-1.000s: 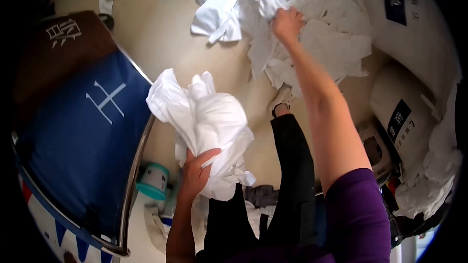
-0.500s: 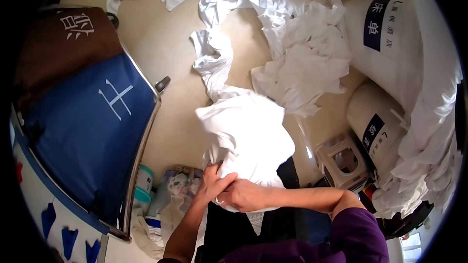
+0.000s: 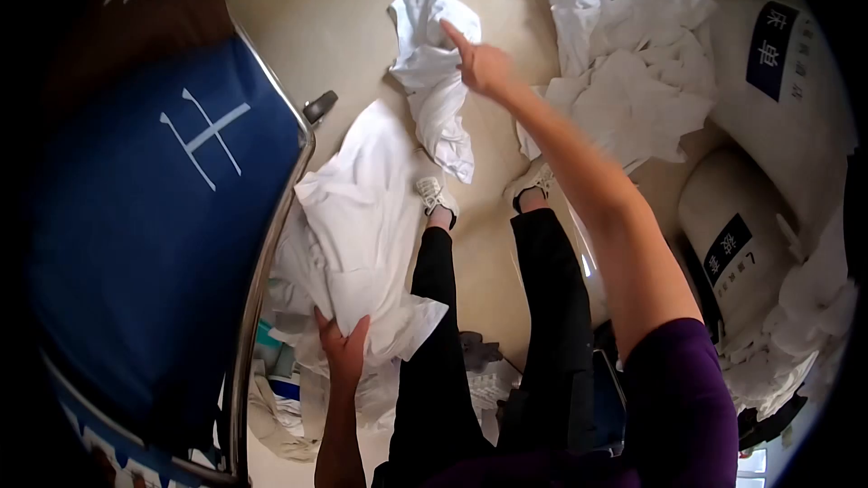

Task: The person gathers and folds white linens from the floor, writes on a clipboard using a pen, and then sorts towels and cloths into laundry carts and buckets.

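My left hand (image 3: 344,343) grips the lower end of a bundle of white cloth (image 3: 353,226), which hangs beside the blue cart at the lower left. Stretched out ahead, my right hand (image 3: 481,65) has its index finger extended over a twisted white cloth (image 3: 438,95) on the floor. Its other fingers look curled, with nothing visible in them. To the right of that hand lies a larger heap of white cloths (image 3: 624,81).
A blue and brown fabric cart (image 3: 154,217) with a metal rim and a caster (image 3: 320,107) stands at the left. White labelled sacks (image 3: 723,235) and more piled cloth (image 3: 787,334) line the right. My shoes are on the floor between.
My hands have come apart from the cloth bundle. The left has carried it left toward the cart, while the right has let go and reached forward over the twisted cloth.
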`<state>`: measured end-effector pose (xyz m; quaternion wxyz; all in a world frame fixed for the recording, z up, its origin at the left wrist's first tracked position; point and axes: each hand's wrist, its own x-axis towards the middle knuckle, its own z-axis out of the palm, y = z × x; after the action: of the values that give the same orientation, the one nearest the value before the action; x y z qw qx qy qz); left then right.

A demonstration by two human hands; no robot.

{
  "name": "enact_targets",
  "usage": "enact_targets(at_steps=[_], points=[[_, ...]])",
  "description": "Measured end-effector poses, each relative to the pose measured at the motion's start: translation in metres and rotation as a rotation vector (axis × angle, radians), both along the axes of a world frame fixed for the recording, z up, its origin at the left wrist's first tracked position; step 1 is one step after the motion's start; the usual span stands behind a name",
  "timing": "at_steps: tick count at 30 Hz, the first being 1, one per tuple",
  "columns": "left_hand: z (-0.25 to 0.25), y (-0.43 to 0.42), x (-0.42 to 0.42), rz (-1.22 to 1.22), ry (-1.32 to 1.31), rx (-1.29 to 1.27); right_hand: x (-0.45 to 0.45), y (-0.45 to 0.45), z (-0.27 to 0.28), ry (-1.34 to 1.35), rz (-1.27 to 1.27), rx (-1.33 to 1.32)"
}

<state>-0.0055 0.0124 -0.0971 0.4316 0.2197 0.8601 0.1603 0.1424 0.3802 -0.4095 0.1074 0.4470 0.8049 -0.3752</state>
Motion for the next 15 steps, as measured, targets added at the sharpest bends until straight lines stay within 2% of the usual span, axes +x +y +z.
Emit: enact_targets(at_steps=[1,3,4,5,6,8,9,10,11,12,13,15], points=[[-0.009,0.001,-0.001,0.004,-0.003,-0.012,-0.009,0.006,-0.014,-0.076,0.010,-0.008],[-0.012,0.001,-0.005,0.183,-0.341,-0.078,-0.005,-0.007,-0.067,-0.084,0.026,0.024],[-0.015,0.003,0.001,0.335,-0.309,-0.131,-0.003,-0.018,-0.078,-0.092,0.040,0.074],[-0.012,0.004,-0.003,0.333,-0.311,-0.133,-0.007,-0.033,-0.057,-0.002,-0.046,-0.033],[-0.014,0.008,-0.005,0.472,-0.384,-0.139,-0.009,-0.053,-0.022,0.082,-0.135,-0.122],[-0.029,0.003,-0.007,0.814,-0.491,-0.187,-0.005,-0.111,0.060,0.184,-0.006,0.037],[-0.041,-0.010,-0.011,0.868,-0.568,-0.126,0.000,-0.139,0.126,0.354,0.019,0.049],[-0.044,0.001,-0.011,1.028,-0.732,-0.075,0.009,-0.159,0.182,0.394,0.141,-0.061],[-0.043,0.018,-0.007,1.184,-0.896,-0.036,0.017,-0.200,0.212,0.420,0.194,-0.020],[-0.021,0.062,0.002,1.097,-0.891,-0.013,0.024,-0.235,0.238,0.522,0.196,-0.183],[-0.025,0.061,0.010,1.074,-0.919,-0.020,0.031,-0.234,0.281,0.582,0.296,-0.402],[-0.034,0.048,0.019,0.839,-0.851,-0.131,0.040,-0.233,0.316,0.563,0.300,-0.296]])
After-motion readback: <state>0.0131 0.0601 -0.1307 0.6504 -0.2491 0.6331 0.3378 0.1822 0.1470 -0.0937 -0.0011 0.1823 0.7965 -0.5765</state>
